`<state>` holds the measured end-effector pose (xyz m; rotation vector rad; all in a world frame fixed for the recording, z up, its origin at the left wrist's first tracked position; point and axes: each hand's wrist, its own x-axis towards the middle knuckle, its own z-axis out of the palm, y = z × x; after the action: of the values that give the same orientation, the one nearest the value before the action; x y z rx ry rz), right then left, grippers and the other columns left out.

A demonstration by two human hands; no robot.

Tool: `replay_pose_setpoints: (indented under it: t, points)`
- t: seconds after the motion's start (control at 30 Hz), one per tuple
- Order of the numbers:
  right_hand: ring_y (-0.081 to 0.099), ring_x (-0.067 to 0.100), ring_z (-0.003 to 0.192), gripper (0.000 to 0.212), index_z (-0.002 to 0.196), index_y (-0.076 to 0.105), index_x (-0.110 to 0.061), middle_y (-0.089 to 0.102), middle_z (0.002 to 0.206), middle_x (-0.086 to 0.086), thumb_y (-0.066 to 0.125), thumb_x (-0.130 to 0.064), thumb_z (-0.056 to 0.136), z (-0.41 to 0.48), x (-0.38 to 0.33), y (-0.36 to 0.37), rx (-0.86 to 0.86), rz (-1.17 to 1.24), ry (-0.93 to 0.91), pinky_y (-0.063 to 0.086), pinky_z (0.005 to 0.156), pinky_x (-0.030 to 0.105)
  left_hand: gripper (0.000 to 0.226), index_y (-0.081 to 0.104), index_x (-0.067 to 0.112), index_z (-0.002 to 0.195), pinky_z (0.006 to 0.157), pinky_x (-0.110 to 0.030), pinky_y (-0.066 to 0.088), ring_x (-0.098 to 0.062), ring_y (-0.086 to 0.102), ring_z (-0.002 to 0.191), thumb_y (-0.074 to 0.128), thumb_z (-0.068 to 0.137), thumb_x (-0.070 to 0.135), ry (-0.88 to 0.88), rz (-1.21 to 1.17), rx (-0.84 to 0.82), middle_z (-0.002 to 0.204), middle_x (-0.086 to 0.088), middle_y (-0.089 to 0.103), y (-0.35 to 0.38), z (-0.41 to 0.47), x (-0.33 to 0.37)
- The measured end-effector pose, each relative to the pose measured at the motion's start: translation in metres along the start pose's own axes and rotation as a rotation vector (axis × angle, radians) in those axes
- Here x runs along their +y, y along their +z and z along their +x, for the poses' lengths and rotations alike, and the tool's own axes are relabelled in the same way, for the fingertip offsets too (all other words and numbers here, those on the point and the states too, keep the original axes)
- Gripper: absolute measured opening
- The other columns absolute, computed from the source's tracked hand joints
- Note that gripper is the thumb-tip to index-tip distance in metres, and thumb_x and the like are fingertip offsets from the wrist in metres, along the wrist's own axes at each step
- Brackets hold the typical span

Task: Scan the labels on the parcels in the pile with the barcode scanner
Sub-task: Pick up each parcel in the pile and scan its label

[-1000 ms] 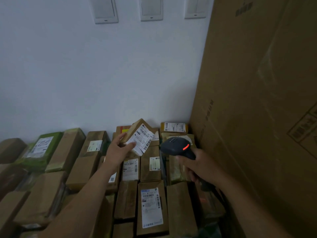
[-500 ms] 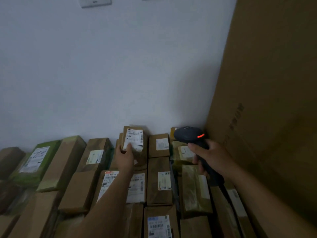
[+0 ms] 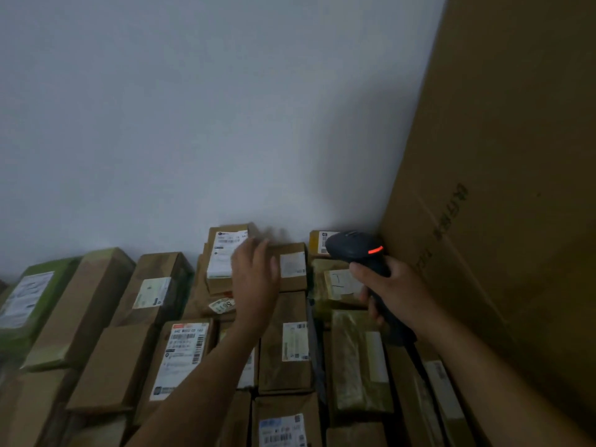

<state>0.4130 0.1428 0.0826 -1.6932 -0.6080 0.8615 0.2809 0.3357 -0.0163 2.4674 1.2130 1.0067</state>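
Left hand (image 3: 254,282) now off the labelled parcel (image 3: 222,253), loose and empty; right hand (image 3: 396,295) still curled round the barcode scanner (image 3: 351,250)

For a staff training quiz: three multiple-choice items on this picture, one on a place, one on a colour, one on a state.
1. Where does the large cardboard box stand relative to the parcel pile? A left B right C on top
2. What colour is the light on the scanner? A green B blue C orange-red
3. What is the left hand doing? A gripping a parcel B open, holding nothing C holding the scanner
Answers: B, it fills the right edge; C, an orange-red strip glows; B, its fingers curl round nothing.
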Motion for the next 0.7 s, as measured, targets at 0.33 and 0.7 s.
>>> replay_pose_setpoints:
  t: [0.33, 0.7]
  points:
    - [0.053, 0.019, 0.043, 0.025, 0.09, 0.061, -0.01, 0.062, 0.065, 0.006, 0.065, -0.035, 0.09, 0.024, 0.031, -0.006, 0.08, 0.01, 0.03, 0.042, 0.04, 0.026, 0.093, 0.026, 0.016, 0.148, 0.108, -0.051, 0.037, -0.039, 0.035, 0.134, 0.055, 0.079, 0.072, -0.394, 0.107, -0.593, 0.149, -0.018, 0.033, 0.096, -0.004, -0.008]
    - [0.054, 0.019, 0.047, 0.026, 0.091, 0.062, -0.011, 0.063, 0.066, 0.005, 0.066, -0.037, 0.089, 0.025, 0.041, -0.012, 0.097, -0.01, 0.04, 0.044, 0.042, 0.028, 0.106, 0.018, 0.019, 0.15, 0.115, -0.052, 0.016, -0.043, 0.017, 0.139, 0.074, 0.07, 0.06, -0.534, 0.009, -0.521, 0.15, -0.019, 0.019, 0.104, 0.003, -0.004]
